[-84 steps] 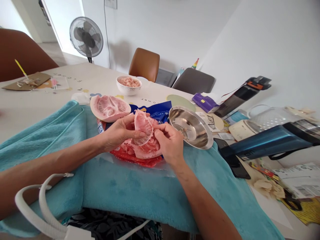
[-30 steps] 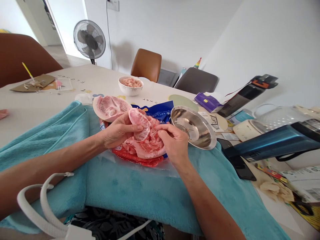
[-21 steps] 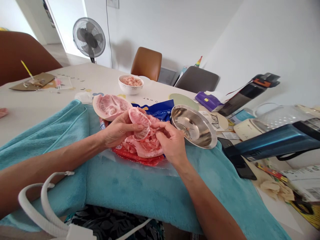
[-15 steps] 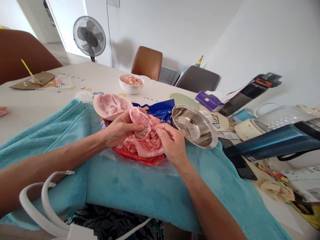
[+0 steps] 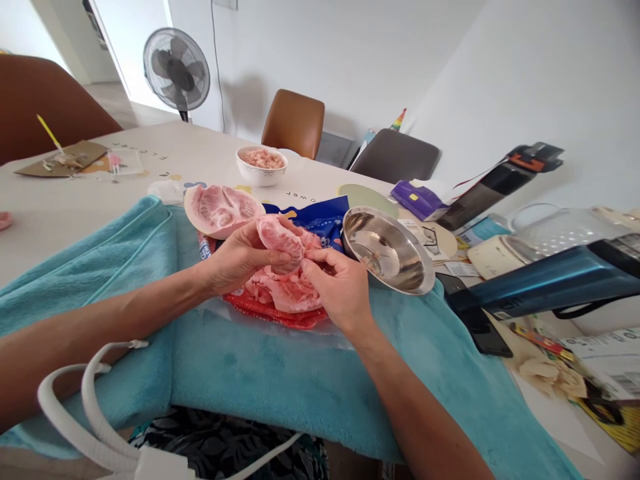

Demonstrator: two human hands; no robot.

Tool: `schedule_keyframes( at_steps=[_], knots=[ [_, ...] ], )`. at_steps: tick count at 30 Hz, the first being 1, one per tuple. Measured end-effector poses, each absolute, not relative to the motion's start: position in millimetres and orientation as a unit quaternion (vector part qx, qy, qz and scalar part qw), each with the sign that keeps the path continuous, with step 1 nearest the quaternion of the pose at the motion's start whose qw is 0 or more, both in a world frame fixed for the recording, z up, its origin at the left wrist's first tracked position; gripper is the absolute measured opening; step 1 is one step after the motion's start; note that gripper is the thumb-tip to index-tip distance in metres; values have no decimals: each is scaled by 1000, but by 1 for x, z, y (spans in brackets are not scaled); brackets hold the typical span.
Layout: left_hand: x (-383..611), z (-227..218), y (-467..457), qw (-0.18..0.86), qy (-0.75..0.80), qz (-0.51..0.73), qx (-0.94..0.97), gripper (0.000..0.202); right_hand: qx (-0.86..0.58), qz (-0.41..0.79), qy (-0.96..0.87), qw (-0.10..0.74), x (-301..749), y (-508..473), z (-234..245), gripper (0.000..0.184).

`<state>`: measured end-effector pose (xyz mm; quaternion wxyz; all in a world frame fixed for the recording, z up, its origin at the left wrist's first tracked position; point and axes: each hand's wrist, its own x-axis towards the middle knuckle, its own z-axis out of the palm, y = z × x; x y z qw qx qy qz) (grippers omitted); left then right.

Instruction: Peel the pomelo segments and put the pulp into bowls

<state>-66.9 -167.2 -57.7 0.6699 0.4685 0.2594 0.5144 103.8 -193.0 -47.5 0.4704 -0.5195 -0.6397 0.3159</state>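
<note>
Between the thumb and fingers of my left hand is a pink pomelo segment, held up and tilted. My right hand is pinched at the segment's right end, its fingertips touching it; whether a shred of membrane sits in that pinch is too small to tell. Below both hands lies a heap of pink pomelo peelings on a red and blue plastic bag. A pomelo half in its thick rind rests behind my left hand. The steel bowl, tilted, stands to the right with small bits inside.
A white bowl of pomelo flesh stands farther back on the table. The teal towel covers the near side. At right are a phone, a blue bottle, a dark bottle and a purple pack.
My right hand has moved slightly left and up, from just beside the segment to touching its end. The segment has turned a little in my left hand.
</note>
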Motion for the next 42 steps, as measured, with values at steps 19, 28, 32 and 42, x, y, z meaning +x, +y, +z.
schedule_keyframes(
  at_steps=[19, 28, 32, 42],
  knots=[
    [-67, -55, -171, 735, 216, 479, 428, 31, -528, 531, -452, 485, 95, -193, -38, 14],
    [-69, -51, -171, 747, 231, 498, 376, 44, -515, 621, -381, 451, 95, -193, -34, 19],
    [-77, -46, -165, 763, 213, 505, 343, 43, -523, 595, -384, 474, 99, -191, -37, 19],
    [-79, -48, -160, 808, 190, 443, 338, 29, -489, 381, -568, 541, 112, -188, -48, 22]
  ],
)
